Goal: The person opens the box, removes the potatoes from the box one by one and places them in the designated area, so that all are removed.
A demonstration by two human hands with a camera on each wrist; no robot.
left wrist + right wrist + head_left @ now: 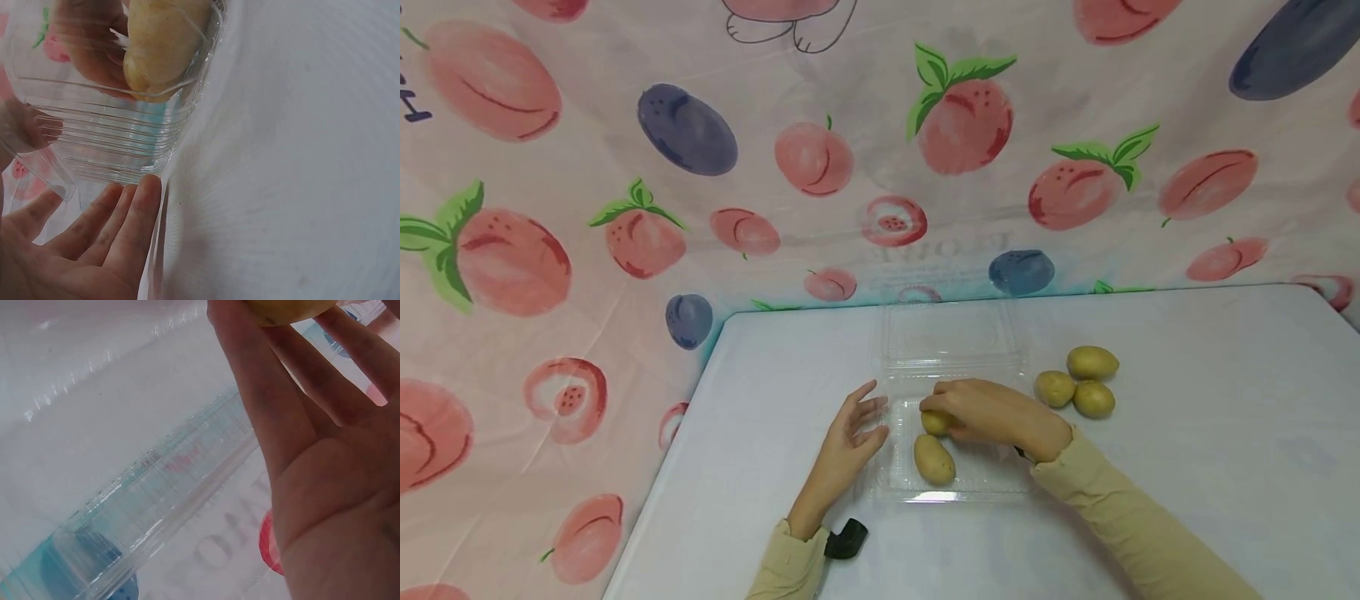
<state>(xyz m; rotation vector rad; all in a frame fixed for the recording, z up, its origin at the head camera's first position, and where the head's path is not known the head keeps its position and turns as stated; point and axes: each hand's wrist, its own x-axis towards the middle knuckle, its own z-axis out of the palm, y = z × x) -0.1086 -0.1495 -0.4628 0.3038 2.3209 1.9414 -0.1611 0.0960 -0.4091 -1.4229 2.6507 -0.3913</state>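
A clear plastic clamshell box (992, 471) lies with its lid (951, 333) folded back towards the wall. Inside, at the left, one potato (934, 460) rests on the bottom. Just behind it my right hand (992, 412) holds a second potato (935, 422) in its fingers, over or in the box; whether it touches the bottom I cannot tell. In the right wrist view only the lower edge of that held potato (287, 309) shows. My left hand (842, 450) is at the box's left side, fingers extended and fingertips (149, 187) against or very near its ribbed wall.
To the right of the box, three potatoes (1092, 362) sit close together on the white table (1210, 467). A fruit-patterned cloth (850, 83) hangs behind and along the left side. A black strap piece (847, 540) shows at the left wrist.
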